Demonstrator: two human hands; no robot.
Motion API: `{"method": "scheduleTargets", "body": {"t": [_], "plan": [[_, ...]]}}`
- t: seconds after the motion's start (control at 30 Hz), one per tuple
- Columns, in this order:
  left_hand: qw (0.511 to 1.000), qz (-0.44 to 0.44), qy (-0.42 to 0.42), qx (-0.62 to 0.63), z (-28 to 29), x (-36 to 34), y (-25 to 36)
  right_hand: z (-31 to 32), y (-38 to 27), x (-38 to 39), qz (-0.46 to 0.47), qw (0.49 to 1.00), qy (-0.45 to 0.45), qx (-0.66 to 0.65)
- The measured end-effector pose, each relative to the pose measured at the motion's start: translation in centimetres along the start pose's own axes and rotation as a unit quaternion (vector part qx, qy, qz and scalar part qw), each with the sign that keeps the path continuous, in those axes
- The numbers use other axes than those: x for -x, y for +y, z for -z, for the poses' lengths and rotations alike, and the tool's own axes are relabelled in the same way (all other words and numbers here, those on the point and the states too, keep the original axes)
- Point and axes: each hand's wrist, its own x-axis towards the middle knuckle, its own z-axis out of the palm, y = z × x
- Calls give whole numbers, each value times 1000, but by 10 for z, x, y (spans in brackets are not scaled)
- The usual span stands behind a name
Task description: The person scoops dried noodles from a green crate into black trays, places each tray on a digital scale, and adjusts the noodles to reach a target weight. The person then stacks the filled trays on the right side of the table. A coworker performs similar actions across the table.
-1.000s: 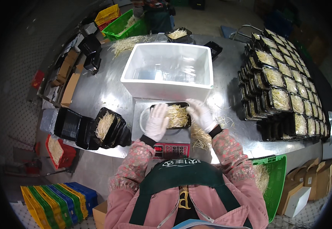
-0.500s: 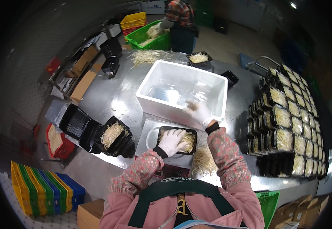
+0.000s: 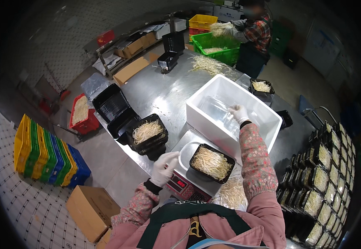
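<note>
A black tray (image 3: 203, 150) heaped with bean sprouts (image 3: 212, 162) rests on the scale (image 3: 183, 165), whose red display faces me. My left hand (image 3: 163, 168), in a white glove, hovers left of the tray with fingers loosely apart and nothing in it. My right hand (image 3: 239, 113), gloved too, reaches into the white foam box (image 3: 205, 120) behind the scale. Its fingers are pinched at the edge of a clear plastic lid (image 3: 215, 108) among more clear plastic. Loose sprouts (image 3: 232, 193) lie on the table to the right of the scale.
Stacked black trays (image 3: 149, 139) topped with sprouts stand at left. Packed trays (image 3: 321, 182) pile up at right. A co-worker (image 3: 255, 35) handles sprouts over a green crate (image 3: 230, 55). Nested coloured crates (image 3: 49, 155) and a cardboard box (image 3: 91, 211) are on the floor.
My left hand has come off the sprouts and moved left. My right hand has reached deeper into the foam box and pinched a clear lid. The view has swung leftward.
</note>
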Motion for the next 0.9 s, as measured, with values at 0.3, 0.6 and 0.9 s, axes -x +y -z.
{"method": "scheduleTargets", "body": {"t": [0.3,0.6,0.9], "plan": [[982,44,10,182,12,6,-12,104,1,87,100,922,196,317],[991,-25,-38,130,12,3,0,152,26,140,41,924,312,218],[951,13,-30,307,4,-35,13,83,-121,287,100,987,-10,-128]]}}
